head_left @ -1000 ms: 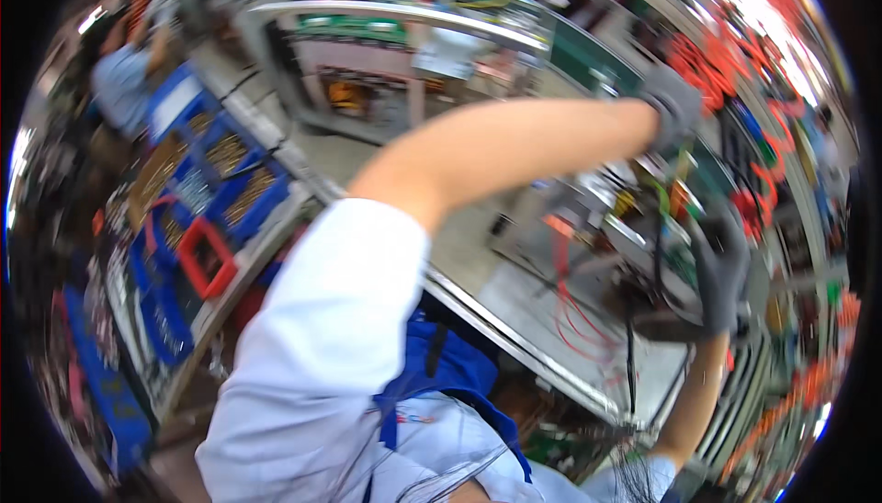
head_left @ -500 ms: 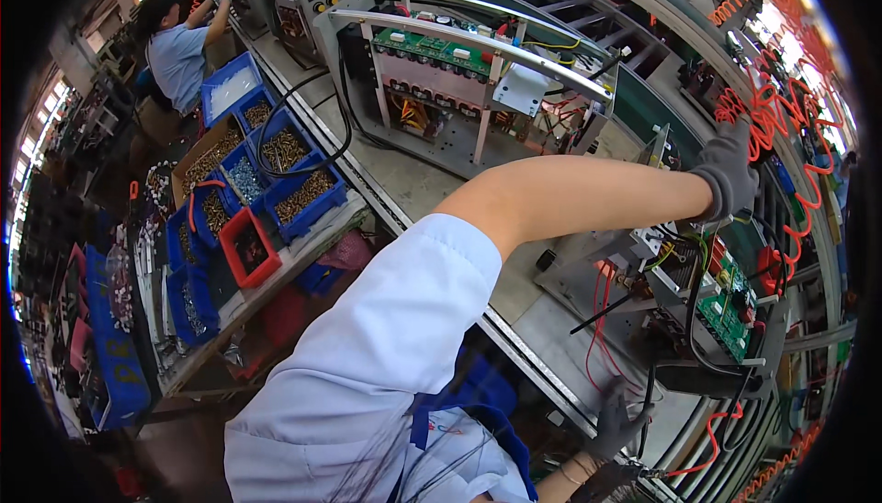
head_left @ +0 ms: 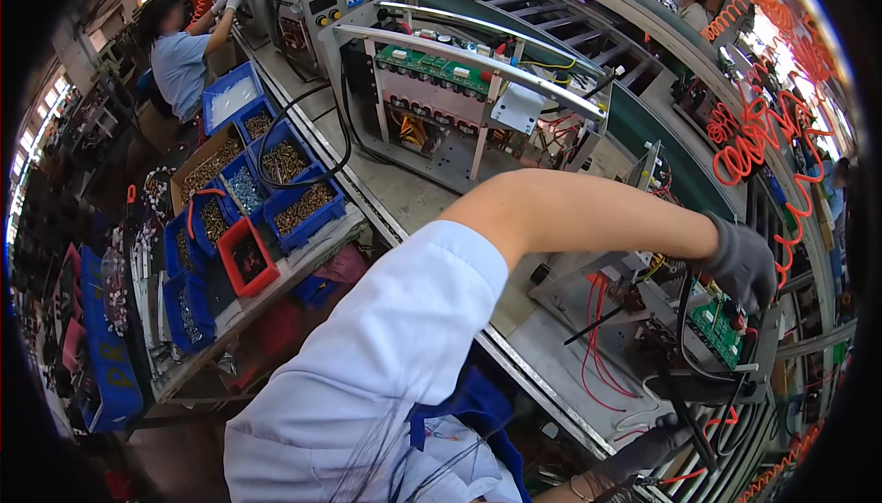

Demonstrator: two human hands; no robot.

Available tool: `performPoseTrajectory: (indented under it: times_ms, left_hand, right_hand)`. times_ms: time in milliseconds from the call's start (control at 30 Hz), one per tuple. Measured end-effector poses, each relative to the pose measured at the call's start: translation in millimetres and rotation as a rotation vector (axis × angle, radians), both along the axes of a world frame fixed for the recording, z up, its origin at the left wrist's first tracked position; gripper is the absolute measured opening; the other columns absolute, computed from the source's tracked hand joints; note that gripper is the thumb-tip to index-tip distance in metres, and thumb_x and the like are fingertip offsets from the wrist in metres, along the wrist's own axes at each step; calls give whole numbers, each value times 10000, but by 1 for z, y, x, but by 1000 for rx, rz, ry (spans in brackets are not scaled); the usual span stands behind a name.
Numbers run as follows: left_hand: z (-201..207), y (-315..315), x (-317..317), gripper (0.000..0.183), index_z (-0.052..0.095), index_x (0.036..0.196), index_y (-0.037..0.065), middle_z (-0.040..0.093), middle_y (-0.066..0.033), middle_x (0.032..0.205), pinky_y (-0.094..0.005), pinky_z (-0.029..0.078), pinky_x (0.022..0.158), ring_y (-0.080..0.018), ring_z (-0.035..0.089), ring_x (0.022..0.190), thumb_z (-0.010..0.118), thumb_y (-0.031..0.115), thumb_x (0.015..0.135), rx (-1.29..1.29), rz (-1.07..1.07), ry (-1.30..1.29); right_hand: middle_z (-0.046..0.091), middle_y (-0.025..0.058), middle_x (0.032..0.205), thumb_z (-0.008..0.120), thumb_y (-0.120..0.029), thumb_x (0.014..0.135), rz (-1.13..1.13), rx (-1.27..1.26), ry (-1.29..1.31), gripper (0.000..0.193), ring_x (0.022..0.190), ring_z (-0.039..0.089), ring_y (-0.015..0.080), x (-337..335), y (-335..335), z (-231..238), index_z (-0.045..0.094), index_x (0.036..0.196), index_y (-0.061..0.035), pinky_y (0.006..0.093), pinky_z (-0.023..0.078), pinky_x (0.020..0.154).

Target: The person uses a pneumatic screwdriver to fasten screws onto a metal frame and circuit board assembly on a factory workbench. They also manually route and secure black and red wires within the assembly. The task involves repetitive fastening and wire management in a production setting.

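Note:
My left hand (head_left: 746, 266), in a grey glove, reaches across to the right over an opened metal-framed unit (head_left: 588, 292). Its fingers bend down at the upper edge of the green circuit board (head_left: 717, 327); the fingertips are hidden, so any hold is unclear. Lower down, my right hand (head_left: 654, 448), in a dark glove, is beside a black strip or cable (head_left: 684, 411) in front of that unit. Its fingers are dark against it, and a grip cannot be made out. Thin red wires (head_left: 595, 356) hang from the unit onto the bench.
Another opened unit (head_left: 441, 90) with a green board stands farther back. Blue bins (head_left: 308, 209) of screws and a red bin (head_left: 248, 257) sit at left. Orange coiled hoses (head_left: 749, 140) hang at right above metal rollers (head_left: 735, 439). A co-worker (head_left: 179, 53) works at far left.
My left hand has come down from the orange coiled hoses to the circuit board, and the hoses hang loose from it. My right hand has shifted down and right; its spread fingers now lie along the black strip.

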State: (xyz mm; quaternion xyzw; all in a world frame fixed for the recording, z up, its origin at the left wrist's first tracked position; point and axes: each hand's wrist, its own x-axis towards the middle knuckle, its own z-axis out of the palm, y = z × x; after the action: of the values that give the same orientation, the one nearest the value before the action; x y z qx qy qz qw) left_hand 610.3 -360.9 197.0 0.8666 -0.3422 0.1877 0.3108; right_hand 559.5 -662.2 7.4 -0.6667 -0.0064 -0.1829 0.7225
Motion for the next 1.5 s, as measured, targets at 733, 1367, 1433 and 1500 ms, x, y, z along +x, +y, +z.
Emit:
performPoseTrajectory:
  times_ms: [733,1367,1433,1500]
  left_hand:
    - [-13,-10,27,439,645,982,-4,647,-82,789,-257,510,510,-136,653,637,607,430,930,-139,2,835]
    - [4,24,31,253,685,1035,38,673,-40,794,-247,517,584,-89,627,640,697,228,868,-339,170,472]
    - [6,20,27,263,673,1038,45,685,-51,821,-229,529,556,-84,640,606,683,263,890,-426,178,534]
    - [-4,10,26,276,666,1051,48,690,-58,832,-220,532,541,-81,644,593,678,277,897,-573,125,583]
  right_hand:
    - [630,71,747,531,-143,934,397,-542,-397,247,599,595,211,-51,60,-21,633,1131,-34,345,462,546]
    - [636,127,802,600,-112,911,143,-764,-369,134,701,623,263,-20,84,81,656,974,-8,341,489,640]
    - [668,121,850,621,-62,887,26,-653,-524,134,739,647,231,-23,88,108,661,983,23,332,513,684]
    - [655,160,993,659,-69,871,16,-661,-649,289,891,643,234,-1,100,131,627,1135,44,338,514,788]
